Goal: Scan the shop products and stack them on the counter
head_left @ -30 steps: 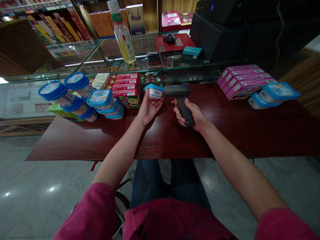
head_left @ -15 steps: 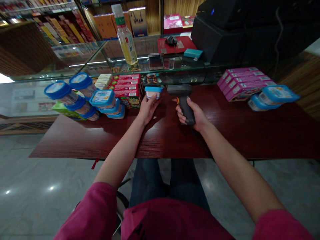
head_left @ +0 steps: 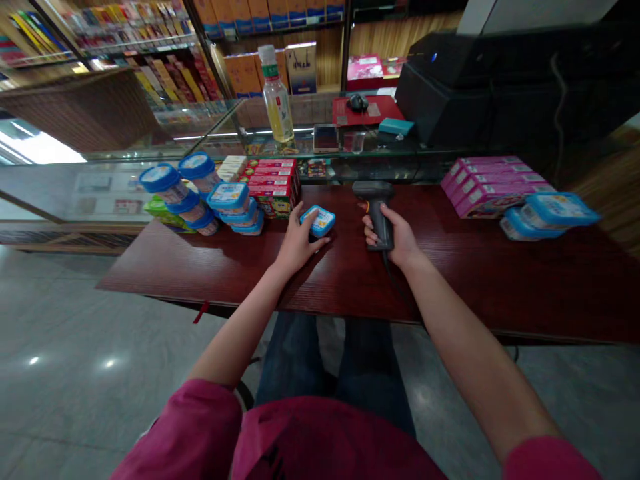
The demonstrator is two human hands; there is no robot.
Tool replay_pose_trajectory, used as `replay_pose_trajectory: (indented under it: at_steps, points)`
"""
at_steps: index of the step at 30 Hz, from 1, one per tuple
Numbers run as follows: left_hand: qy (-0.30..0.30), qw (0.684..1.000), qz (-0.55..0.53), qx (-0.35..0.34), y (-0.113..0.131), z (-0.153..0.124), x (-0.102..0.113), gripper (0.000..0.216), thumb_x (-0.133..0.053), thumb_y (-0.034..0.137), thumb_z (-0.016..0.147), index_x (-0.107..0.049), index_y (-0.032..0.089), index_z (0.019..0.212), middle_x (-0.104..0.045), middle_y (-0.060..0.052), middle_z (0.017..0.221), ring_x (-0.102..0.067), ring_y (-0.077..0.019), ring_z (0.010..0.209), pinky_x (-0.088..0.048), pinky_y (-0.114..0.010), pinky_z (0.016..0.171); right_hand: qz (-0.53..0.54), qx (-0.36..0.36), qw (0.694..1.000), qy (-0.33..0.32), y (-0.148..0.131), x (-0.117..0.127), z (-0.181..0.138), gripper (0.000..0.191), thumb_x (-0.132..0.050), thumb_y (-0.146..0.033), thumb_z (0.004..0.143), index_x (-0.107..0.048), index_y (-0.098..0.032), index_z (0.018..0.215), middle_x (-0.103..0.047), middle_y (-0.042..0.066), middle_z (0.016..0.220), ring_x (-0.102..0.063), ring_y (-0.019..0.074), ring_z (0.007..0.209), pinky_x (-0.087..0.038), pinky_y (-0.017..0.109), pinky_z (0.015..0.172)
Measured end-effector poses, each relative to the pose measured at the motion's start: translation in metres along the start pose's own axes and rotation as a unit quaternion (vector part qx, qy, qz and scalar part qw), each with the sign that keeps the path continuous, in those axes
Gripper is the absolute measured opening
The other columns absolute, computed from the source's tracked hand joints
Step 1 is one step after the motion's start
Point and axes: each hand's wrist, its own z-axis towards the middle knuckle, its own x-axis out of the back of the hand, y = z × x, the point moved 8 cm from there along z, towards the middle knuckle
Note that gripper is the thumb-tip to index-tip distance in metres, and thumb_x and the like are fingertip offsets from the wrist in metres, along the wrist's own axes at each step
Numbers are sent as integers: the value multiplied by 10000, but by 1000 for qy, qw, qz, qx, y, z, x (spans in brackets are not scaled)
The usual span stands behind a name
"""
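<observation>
My left hand (head_left: 297, 241) is wrapped around a small plastic tub (head_left: 323, 223) with a blue printed lid, low over the dark red wooden counter (head_left: 345, 280). Its thumb is at the near side and its other fingers lie over the lid and the left edge. In my right hand (head_left: 400, 237) is a black barcode scanner (head_left: 381, 217), gripped by its handle, head up and to the right of the tub. A cord hangs from the handle's base.
Stacks of blue-lidded tubs (head_left: 227, 196) and red boxes (head_left: 273, 180) stand to the left. Pink boxes (head_left: 493, 183) and more blue-lidded tubs (head_left: 560, 208) sit at the right. Behind are a glass showcase with a bottle (head_left: 278, 110) and a mouse (head_left: 358, 103).
My left hand has tipped the tub so its lid now faces me, and the tub is a little nearer. The scanner stays in my right hand. The camera view has shifted.
</observation>
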Motion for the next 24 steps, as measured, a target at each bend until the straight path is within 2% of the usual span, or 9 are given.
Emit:
replay_pose_trajectory:
  at_steps: [2,5,9,13,18,24]
  points:
    - [-42,996,43,-66,11,-14,8,642,-763,222,977,-547,213,1582,-410,-195,1763,-314,-355,1696,-365,-573,1347,-3,-6,1000,-2,0,-1,0,310,-720,-525,949,-656,-255,1085,-519,-46,724,-397,104,475,-397,234,433]
    - [-99,984,94,-112,23,-32,23,502,-557,195,1096,-558,216,1598,-563,-149,1680,-456,-282,1633,-438,-521,1321,-2,-11,1000,-5,1,-1,-1,289,-724,-504,938,-669,-254,1072,-527,-39,735,-394,105,490,-403,234,443]
    - [-100,975,177,-90,27,-42,47,430,-608,252,1094,-655,196,1518,-656,-144,1589,-602,-286,1520,-514,-480,1264,-10,-30,1000,1,7,0,-1,269,-724,-470,923,-685,-249,1073,-534,-32,750,-390,110,496,-417,239,444]
    - [-93,965,241,-52,22,-42,61,401,-579,151,1080,-711,182,1457,-697,-157,1528,-661,-292,1457,-544,-461,1217,-11,-52,998,18,12,1,-1,238,-690,-424,928,-696,-222,1055,-540,-26,748,-397,105,493,-423,232,443]
    - [-92,952,292,-6,5,-38,74,481,-456,44,1067,-706,147,1464,-681,-196,1519,-656,-318,1459,-579,-495,1117,-3,-50,998,40,11,4,-3,221,-655,-385,940,-712,-210,1061,-532,-21,745,-402,105,498,-417,221,437]
    - [-96,954,285,16,-5,-28,81,539,-453,14,1033,-699,183,1482,-667,-176,1540,-636,-313,1480,-569,-494,1139,1,-55,997,49,9,5,-5,238,-658,-363,924,-718,-192,1078,-538,-18,745,-429,99,508,-421,210,447]
